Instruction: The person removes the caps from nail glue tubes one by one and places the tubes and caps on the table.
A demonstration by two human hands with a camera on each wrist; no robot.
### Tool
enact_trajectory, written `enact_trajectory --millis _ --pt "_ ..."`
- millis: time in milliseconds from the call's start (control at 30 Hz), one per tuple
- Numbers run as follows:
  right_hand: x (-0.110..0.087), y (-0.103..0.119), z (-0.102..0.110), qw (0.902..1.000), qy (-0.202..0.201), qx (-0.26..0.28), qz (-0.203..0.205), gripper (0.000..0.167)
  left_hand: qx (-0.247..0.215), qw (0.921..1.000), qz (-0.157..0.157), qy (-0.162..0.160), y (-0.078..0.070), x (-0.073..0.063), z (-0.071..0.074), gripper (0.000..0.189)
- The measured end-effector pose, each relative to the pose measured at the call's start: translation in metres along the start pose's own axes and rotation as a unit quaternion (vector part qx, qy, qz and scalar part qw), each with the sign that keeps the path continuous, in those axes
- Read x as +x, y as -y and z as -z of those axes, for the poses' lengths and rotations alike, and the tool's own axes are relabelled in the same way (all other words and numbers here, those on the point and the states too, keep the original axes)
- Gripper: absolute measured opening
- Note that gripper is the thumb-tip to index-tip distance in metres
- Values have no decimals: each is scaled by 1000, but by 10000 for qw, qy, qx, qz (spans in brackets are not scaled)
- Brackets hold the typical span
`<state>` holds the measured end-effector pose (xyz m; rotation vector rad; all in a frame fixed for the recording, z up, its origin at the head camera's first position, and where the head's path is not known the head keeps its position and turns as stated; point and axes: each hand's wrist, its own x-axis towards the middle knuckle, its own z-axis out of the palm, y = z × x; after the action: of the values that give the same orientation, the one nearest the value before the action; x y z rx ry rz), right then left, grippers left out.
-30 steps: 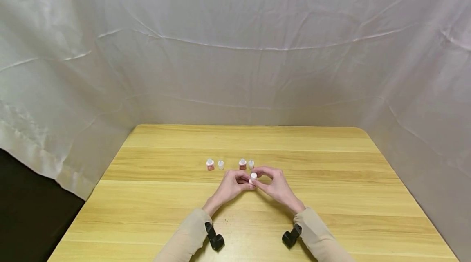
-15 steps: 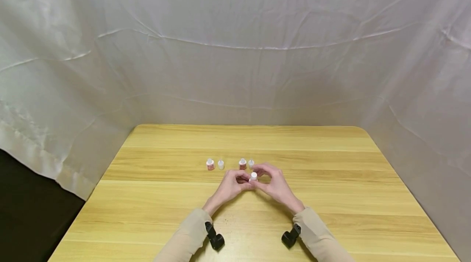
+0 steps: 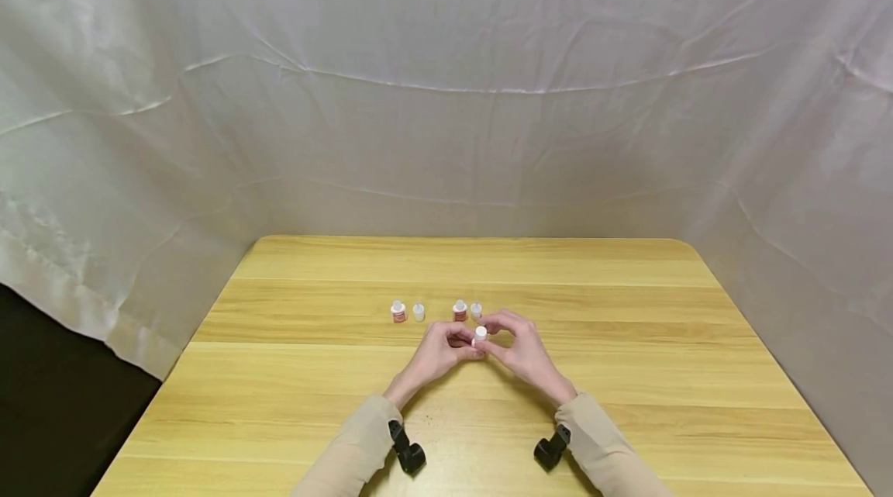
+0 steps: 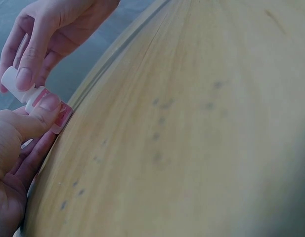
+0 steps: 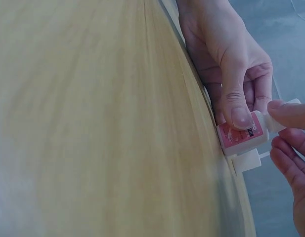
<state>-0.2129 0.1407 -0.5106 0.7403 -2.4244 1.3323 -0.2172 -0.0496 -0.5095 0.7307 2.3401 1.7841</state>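
Observation:
Between both hands is a small white glue-type bottle (image 5: 243, 136) with a pink label, upright at the tabletop. My left hand (image 3: 439, 350) grips its body, thumb across the label in both wrist views. At its top is a white cap (image 4: 15, 85), which my right hand (image 3: 519, 350) pinches between thumb and fingers. Just beyond the hands stands another pink-labelled bottle (image 3: 460, 312). Next to that one is a small white cap-like piece (image 3: 476, 312) with a thin tip pointing up, showing behind the held bottle in the right wrist view.
Farther left on the wooden table (image 3: 314, 373) stand a third pink-labelled bottle (image 3: 398, 313) and a second white cap-like piece (image 3: 418, 313). Pale curtains (image 3: 488, 132) hang round the table's back and sides. Each sleeve carries a black wrist camera (image 3: 410, 454).
Only the right hand's fingers shift slightly around the cap. The left hand, the held bottle and the pieces standing behind stay in place.

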Motion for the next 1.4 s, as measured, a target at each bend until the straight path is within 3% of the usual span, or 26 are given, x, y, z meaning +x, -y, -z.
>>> enact_trajectory --millis 400,633,967,1200,1400 --pt "-2 2 3 9995 38 317 83 30 -17 10000 7 -17 -2 0 1 18" --pt "-2 1 1 9992 -12 353 205 33 120 9999 60 3 22 6 -3 19" --pt "0 39 17 9978 -20 648 104 29 110 9999 44 -53 30 6 -2 21" --pt "-2 8 5 9972 -116 735 -2 30 231 9997 26 -3 29 7 -2 21" --pt "-3 2 5 9957 -144 904 -146 30 243 9997 30 5 30 8 -2 21"
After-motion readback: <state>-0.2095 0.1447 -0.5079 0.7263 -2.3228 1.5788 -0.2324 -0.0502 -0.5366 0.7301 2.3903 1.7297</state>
